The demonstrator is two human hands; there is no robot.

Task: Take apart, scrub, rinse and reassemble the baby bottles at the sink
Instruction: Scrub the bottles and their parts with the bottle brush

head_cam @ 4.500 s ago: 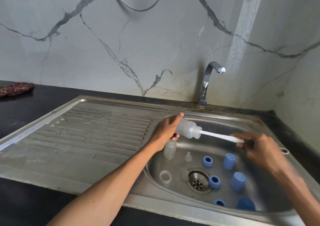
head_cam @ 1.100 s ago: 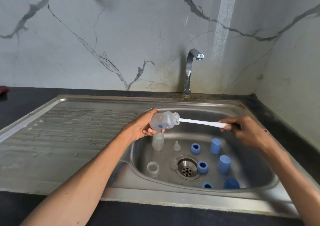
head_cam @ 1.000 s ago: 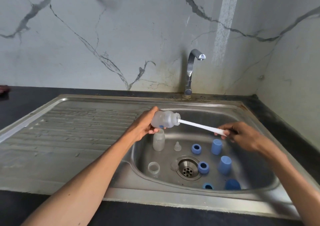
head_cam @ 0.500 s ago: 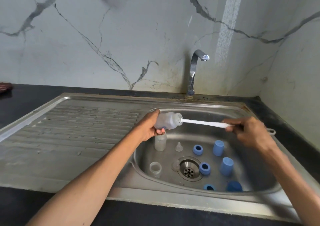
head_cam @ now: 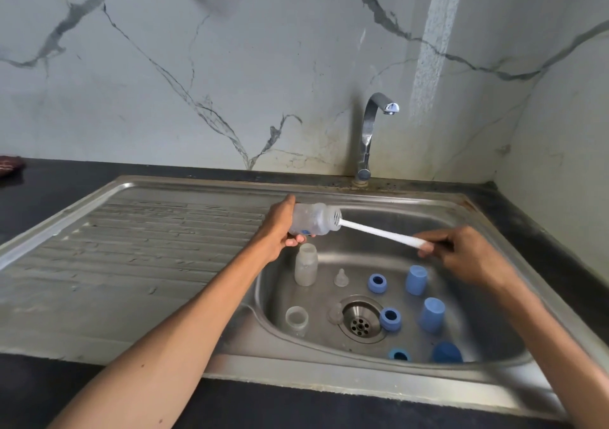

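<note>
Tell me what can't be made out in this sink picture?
- Brush head: hidden inside the cloudy bottle, head view.
- End of the brush handle: covered by the right hand.
- Bottle's base: covered by the left hand.
- Cloth: cut off by the left edge.

— How many bottles can you see?
— Three. One bottle (head_cam: 314,220) is in the left hand (head_cam: 280,227), one standing bottle (head_cam: 306,264) is just under that hand, and one low bottle (head_cam: 297,317) is further below.
— And blue caps?
— Three blue caps (head_cam: 416,279), all below the right hand (head_cam: 464,254).
— Blue rings?
— Three blue rings (head_cam: 377,283).
— Teats?
— Two clear teats (head_cam: 341,278).
— Brushes?
— One brush (head_cam: 379,231), between the hands.
— Taps?
— One tap (head_cam: 370,132).
</note>
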